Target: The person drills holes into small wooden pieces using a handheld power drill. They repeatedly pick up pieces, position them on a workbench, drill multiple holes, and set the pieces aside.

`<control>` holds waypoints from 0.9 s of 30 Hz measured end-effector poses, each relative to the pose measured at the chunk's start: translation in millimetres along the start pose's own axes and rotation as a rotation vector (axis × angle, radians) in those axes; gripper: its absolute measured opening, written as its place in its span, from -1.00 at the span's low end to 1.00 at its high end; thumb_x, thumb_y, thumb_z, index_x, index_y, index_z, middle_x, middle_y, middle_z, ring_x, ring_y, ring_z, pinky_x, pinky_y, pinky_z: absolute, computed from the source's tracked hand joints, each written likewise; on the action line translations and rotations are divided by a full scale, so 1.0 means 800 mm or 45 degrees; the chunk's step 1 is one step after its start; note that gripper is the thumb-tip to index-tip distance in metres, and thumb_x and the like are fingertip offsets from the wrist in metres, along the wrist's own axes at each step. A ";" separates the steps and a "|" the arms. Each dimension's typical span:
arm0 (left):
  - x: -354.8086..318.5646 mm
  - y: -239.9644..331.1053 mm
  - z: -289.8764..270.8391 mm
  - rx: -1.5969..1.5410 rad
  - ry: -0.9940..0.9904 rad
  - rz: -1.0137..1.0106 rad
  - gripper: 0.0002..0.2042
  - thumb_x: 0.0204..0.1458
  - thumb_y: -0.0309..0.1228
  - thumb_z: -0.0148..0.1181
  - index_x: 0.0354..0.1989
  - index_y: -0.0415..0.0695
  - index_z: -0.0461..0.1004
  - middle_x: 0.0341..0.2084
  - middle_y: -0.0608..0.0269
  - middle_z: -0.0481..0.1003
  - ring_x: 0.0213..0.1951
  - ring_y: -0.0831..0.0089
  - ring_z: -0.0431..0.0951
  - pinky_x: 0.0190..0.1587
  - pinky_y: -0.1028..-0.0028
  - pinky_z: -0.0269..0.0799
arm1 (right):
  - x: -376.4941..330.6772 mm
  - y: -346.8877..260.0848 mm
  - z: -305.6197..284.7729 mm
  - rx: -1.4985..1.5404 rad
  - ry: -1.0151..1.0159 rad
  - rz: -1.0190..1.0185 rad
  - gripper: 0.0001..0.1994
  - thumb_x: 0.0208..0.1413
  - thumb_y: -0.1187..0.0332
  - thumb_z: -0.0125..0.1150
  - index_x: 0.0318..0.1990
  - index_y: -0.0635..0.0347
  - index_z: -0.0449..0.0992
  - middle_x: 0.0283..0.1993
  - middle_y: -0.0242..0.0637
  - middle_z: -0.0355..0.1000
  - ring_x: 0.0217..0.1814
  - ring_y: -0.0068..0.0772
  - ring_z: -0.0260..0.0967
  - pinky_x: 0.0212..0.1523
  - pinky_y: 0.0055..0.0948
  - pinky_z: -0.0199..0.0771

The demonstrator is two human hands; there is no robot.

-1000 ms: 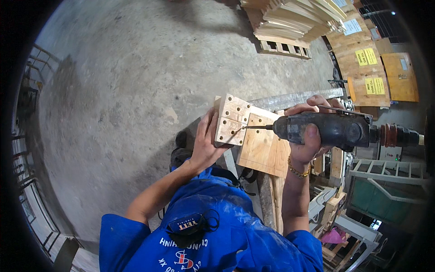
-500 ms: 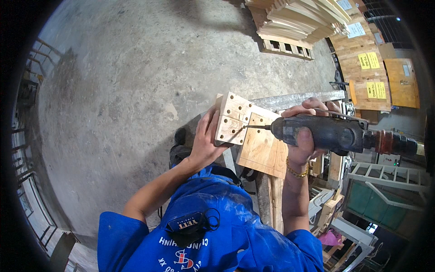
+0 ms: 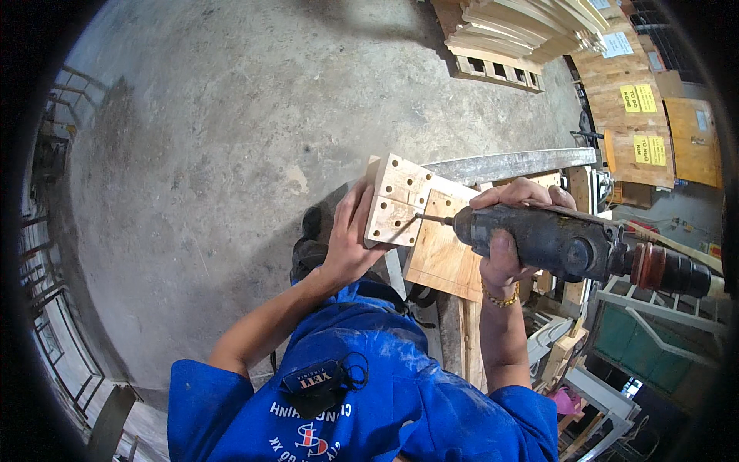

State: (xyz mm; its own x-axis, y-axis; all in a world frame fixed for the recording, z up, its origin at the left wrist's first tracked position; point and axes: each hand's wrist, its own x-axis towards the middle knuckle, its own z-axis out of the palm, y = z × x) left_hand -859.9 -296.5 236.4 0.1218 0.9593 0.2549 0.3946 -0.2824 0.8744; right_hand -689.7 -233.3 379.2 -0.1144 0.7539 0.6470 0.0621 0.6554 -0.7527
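Note:
A pale wooden block (image 3: 394, 209) with several round holes stands at the middle, split by a seam across its face. My left hand (image 3: 350, 239) grips its left side, fingers wrapped around the edge. In my right hand (image 3: 504, 258) is a dark power drill (image 3: 546, 240), held level with the fingers over its body. Its thin bit (image 3: 437, 219) points left, and the tip meets the block's face at or beside a hole near the right edge. A flat wooden board (image 3: 443, 262) lies right beside the block, under the bit. Whether the bit is turning cannot be seen.
A long grey beam (image 3: 516, 163) runs behind the block. Stacked wooden strips (image 3: 523, 35) rest on a pallet (image 3: 500, 73) at the far right. Wooden cabinets (image 3: 639, 131) with yellow labels line the right side. A white frame (image 3: 604, 393) stands at the lower right.
The drill's rear end has dropped slightly, tilting its body, while the bit tip stays at the same spot on the block. My left hand keeps its grip. The view has shifted a little.

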 end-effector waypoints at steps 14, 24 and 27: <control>0.003 0.001 0.001 0.048 -0.006 0.030 -0.13 -0.29 -0.30 0.40 0.19 -0.40 0.04 0.17 -0.22 0.02 0.20 -0.06 0.07 0.20 0.11 0.04 | -0.008 0.008 0.006 -0.112 0.106 0.029 -0.29 -0.12 0.31 0.23 0.15 0.12 -0.08 -0.25 -0.16 0.27 -0.41 -0.30 0.38 -0.35 -0.31 0.47; 0.005 0.000 -0.002 0.127 -0.016 0.089 -0.14 -0.28 -0.31 0.39 0.21 -0.34 0.04 0.17 -0.18 0.03 0.21 -0.02 0.06 0.20 0.12 0.02 | -0.011 0.009 0.015 0.075 0.148 0.008 -0.23 -0.21 0.56 0.13 0.17 0.18 -0.17 -0.17 -0.09 0.23 -0.35 -0.36 0.39 -0.37 -0.48 0.44; 0.001 -0.002 0.000 0.136 -0.009 0.075 -0.15 -0.28 -0.31 0.38 0.22 -0.31 0.05 0.17 -0.15 0.03 0.20 -0.01 0.08 0.20 0.13 0.03 | -0.015 0.002 0.014 0.111 0.101 0.060 -0.25 -0.19 0.49 0.19 0.17 0.14 -0.12 -0.18 -0.16 0.22 -0.20 -0.38 0.29 -0.26 -0.40 0.45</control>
State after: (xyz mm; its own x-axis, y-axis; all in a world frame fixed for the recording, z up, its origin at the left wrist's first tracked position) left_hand -860.4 -295.0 235.0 0.1541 0.9410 0.3013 0.4811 -0.3378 0.8090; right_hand -699.2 -241.3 368.9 -0.0348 0.7871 0.6159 -0.0210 0.6156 -0.7878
